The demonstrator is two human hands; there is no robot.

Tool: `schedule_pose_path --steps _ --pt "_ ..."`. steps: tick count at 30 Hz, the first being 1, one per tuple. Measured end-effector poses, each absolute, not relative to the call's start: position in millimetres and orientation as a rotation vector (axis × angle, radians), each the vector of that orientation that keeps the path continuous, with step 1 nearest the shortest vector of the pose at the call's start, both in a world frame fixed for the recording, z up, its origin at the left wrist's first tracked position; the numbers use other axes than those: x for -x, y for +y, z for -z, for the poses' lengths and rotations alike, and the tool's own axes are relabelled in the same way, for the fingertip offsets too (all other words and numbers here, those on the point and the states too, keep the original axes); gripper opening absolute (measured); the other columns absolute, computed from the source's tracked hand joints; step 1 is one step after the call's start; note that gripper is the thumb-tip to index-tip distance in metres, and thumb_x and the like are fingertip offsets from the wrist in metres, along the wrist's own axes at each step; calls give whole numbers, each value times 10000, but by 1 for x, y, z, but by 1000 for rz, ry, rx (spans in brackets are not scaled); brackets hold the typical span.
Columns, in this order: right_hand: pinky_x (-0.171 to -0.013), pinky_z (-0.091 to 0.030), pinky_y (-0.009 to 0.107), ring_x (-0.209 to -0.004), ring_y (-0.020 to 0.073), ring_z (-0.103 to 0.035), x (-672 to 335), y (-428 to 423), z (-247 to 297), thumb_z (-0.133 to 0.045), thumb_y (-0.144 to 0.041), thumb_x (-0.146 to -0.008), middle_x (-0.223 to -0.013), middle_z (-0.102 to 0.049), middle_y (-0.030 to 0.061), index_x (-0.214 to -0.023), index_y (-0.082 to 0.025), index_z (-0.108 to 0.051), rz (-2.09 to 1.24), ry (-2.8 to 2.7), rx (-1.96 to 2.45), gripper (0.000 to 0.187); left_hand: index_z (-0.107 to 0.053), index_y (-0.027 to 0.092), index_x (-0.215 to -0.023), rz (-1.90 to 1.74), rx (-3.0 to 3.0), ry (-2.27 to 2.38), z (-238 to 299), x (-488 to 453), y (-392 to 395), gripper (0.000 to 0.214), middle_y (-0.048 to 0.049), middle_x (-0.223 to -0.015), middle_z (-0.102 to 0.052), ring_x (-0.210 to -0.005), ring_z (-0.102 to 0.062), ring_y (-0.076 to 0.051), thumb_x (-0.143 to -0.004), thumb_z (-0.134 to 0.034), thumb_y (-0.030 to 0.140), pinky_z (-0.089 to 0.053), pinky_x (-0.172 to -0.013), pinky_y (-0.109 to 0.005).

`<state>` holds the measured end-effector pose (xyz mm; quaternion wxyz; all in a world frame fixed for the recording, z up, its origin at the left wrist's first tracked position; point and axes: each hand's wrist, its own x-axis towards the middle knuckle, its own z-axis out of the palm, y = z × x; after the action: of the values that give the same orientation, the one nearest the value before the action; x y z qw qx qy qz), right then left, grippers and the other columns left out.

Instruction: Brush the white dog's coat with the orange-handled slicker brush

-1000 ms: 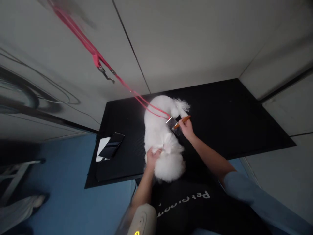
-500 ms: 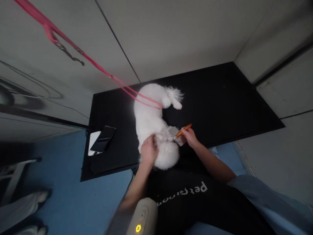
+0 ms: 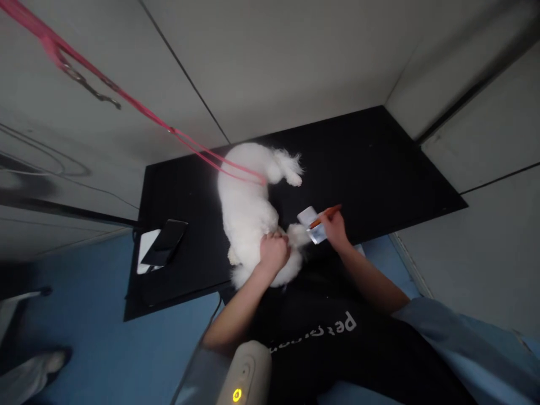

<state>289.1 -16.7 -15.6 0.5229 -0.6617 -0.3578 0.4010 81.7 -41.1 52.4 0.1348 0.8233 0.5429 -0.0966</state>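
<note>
A white fluffy dog (image 3: 244,202) lies curled on a black table (image 3: 358,169), its head end close to my apron. My left hand (image 3: 275,251) presses on the dog's head with its fingers curled into the fur; the fingertips are partly hidden. Between the fingers of my right hand (image 3: 335,228) is a slim orange-handled tool (image 3: 331,211), its tip pointing down and left; its exact kind is not clear. Under that tip a small white pad (image 3: 307,215) shows beside the dog's muzzle, partly covered by my hand. Whether my right hand also grips the pad, I cannot tell.
A pink leash loop (image 3: 202,152) with a metal clip (image 3: 90,87) runs from the upper left down over the dog's back. A dark phone (image 3: 165,243) overlaps a white flat object (image 3: 145,250) on the table's left. Grey walls stand behind.
My left hand has moved right, from the side of the dog's head onto it. The head has turned, and the orange-handled tool and pad are now slightly apart from it.
</note>
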Motion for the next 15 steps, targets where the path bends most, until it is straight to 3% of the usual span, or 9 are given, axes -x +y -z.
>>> schedule_pose_path --steps 3,8,12,15 --pt "-636 -486 301 -644 171 -581 -270 -19 18 -684 -479 -651 -641 -589 -19 -727 -208 -554 -1195 -901 1562 310 -739 158 -975 88 -2450 1372 -49 -60 -52 269 -139 -1019 -695 -1004 -608 -288 -784 -551 127 -462 -898 -426" --pt "-707 -495 301 -694 161 -596 -249 -18 22 -686 -454 -687 -711 -620 -13 -767 -215 -561 -1150 -859 1491 282 -729 176 -1019 -221 -2434 1267 -33 -23 -85 453 -119 -1178 -702 -1053 -605 -277 -640 -513 56 -468 -935 -429" --pt "-656 -488 304 -686 177 -606 -264 -16 23 -682 -474 -682 -698 -636 8 -769 -212 -562 -1353 -853 1499 301 -697 177 -1088 -372 -2415 1241 -24 -12 -99 480 -103 -1242 -698 -1110 -596 -275 -661 -507 71 -462 -968 -431" --pt "-674 -481 306 -728 186 -601 -284 -13 22 -670 -449 -695 -701 -622 12 -768 -217 -540 -983 -791 1654 276 -698 168 -1018 -438 -2400 1178 -20 -16 -96 311 -110 -1052 -747 -964 -653 -249 -786 -494 133 -494 -891 -385"
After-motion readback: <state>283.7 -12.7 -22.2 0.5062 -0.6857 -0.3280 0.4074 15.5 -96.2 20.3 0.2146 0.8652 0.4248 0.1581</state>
